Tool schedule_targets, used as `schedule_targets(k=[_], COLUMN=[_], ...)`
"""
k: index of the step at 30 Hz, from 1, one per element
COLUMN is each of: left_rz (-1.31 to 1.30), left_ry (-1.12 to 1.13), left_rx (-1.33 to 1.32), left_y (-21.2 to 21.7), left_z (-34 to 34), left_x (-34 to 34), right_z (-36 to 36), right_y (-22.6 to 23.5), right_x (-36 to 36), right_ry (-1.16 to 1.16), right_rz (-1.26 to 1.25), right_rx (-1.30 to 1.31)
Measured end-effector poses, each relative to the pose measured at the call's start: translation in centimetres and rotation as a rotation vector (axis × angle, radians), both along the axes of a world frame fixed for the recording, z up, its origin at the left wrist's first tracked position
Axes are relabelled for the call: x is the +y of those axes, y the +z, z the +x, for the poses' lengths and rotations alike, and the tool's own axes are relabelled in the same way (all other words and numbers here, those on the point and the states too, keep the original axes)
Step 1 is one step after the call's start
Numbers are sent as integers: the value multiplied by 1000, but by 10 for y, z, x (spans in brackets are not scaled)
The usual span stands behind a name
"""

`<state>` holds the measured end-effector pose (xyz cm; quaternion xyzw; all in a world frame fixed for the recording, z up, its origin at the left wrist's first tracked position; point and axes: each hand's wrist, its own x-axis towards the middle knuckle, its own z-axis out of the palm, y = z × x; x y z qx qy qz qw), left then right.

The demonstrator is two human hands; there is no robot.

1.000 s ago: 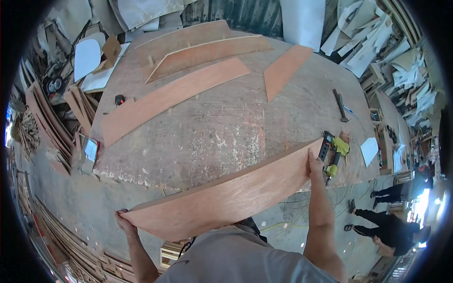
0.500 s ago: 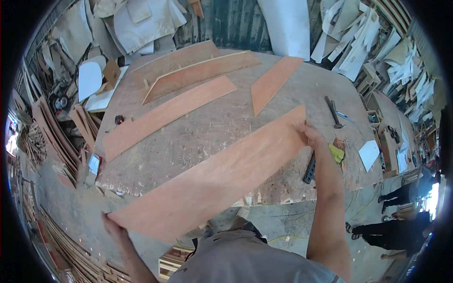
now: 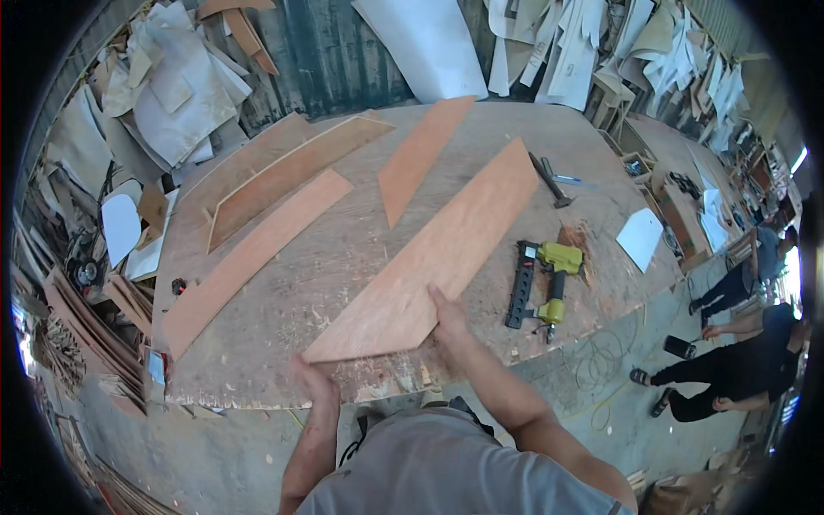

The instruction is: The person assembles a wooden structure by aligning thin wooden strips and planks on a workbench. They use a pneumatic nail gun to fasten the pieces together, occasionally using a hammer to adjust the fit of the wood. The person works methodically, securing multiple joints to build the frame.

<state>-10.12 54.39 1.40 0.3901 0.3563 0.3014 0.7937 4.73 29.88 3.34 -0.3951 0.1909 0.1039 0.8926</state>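
A long plywood board (image 3: 429, 253) with slanted ends lies aslant on the worktable (image 3: 343, 390), its near end close to the front edge. My right hand (image 3: 450, 316) grips the board's right edge, thumb on the top face and fingers mostly hidden. At the near left corner, my left hand (image 3: 318, 382) closes on the board's tip, its fingers partly hidden. Left of it lies a narrower plywood strip (image 3: 257, 257), and a short slanted piece (image 3: 421, 159) lies farther back. Two curved plywood pieces, the front one (image 3: 292, 176) edged with a thin strip, stand at the far left.
A green and black nail gun (image 3: 558, 279) lies right of the board. A hammer (image 3: 551, 184) and a blue pen (image 3: 568, 179) are near its far end. A white offcut (image 3: 640, 239) sits at the table's right. Two people (image 3: 730, 360) stand beyond the right side.
The board has come down onto the table and turned steeper, uncovering the nail gun. My right hand has slid from its far end to the near right edge; my left hand has moved right.
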Motion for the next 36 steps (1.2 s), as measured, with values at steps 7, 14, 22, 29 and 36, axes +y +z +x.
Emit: schedule_targets(k=[7,14,22,29,36], left_rz=[627,658,844,909,792], left_ry=[-692,-752,-590,-592,-594], left_rx=[-269,-195,-73,-90,-46], left_y=[-12,1,4,11,13], left_z=[53,68,78,74,71], left_x=[-24,19,32,33,29], right_z=[125,122,132,126,130], right_y=[-37,2,7,29,34], right_x=[-95,-64,-77,-63,-54], right_ry=[46,-5,8,-8,59], right_rz=[-51,-188,-262,-295,-314], right_rx=[2,107,96,127,110])
